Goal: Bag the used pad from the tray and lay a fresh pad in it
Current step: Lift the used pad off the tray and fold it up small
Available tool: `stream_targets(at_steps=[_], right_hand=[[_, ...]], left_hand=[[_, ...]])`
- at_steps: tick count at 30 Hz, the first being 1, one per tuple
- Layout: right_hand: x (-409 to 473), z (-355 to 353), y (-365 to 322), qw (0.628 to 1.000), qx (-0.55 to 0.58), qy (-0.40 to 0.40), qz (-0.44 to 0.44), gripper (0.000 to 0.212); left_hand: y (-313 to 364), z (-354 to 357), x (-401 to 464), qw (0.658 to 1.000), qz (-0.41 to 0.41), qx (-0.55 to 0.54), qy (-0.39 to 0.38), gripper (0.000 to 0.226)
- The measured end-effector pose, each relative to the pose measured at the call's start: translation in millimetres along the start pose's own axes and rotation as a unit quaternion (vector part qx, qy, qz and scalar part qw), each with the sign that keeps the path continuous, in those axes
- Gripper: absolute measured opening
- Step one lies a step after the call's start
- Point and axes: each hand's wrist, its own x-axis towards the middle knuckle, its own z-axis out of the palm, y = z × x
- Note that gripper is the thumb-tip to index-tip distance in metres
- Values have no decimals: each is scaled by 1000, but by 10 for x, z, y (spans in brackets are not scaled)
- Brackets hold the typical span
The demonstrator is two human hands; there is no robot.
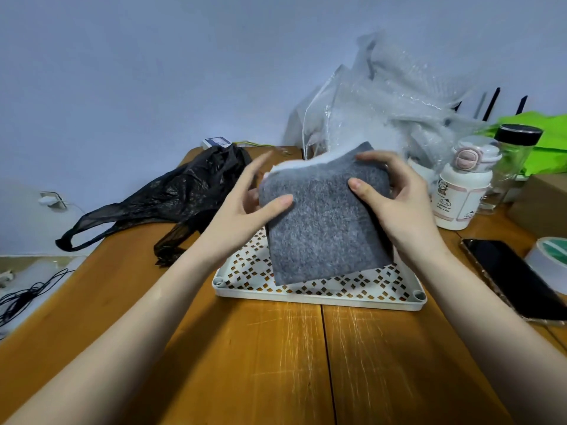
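A folded grey felt pad (325,228) with a white underside showing along its top edge is held up over the white patterned tray (319,294). My right hand (395,204) grips the pad's right side, thumb on the front and fingers over the top corner. My left hand (248,200) holds its left edge, thumb on the front, fingers spread behind and blurred. The pad's lower edge hangs just above the tray's perforated floor. A crumpled black plastic bag (171,197) lies on the table to the left of the tray, handles trailing over the table edge.
Clear bubble-wrap packaging (383,108) is piled behind the pad. On the right stand a white bottle (460,191) and a glass jar (512,161), with a phone (515,277) and a tape roll (552,256) nearer. Cables (24,299) lie on the floor at left.
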Motion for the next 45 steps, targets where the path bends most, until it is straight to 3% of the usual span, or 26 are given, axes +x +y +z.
stream_targets(at_steps=[3, 7, 14, 18, 21, 28, 34, 38, 42, 45], right_hand=[[3, 8, 21, 998, -36, -45, 32, 43], [-14, 21, 37, 979, -182, -78, 53, 60], [-35, 15, 57, 958, -275, -71, 39, 32], [-44, 3, 87, 951, -304, -56, 29, 24], [-40, -16, 67, 957, -287, -42, 28, 20], [-104, 30, 25, 991, -105, -37, 76, 18], [-121, 44, 10, 988, -152, -14, 33, 32], [-76, -54, -32, 986, -83, -109, 97, 29], [-41, -182, -101, 946, -109, -276, 131, 21], [-44, -142, -142, 931, -80, -329, 135, 23]], left_hand=[[-47, -42, 31, 992, 34, 117, -17, 64], [-8, -27, 49, 976, 28, 207, 65, 56], [23, -45, 35, 960, 18, 267, 85, 12], [41, -90, 42, 959, 17, 269, 85, 11], [27, -115, 65, 969, 0, 232, 86, 16], [51, -11, 44, 998, -10, 40, 56, 20], [-30, 98, 16, 964, 106, 193, 151, 15], [-21, 56, 28, 961, 132, 205, 134, 19], [75, -37, 77, 969, 149, 184, 73, 5], [170, -15, 104, 981, 140, 131, 29, 3]])
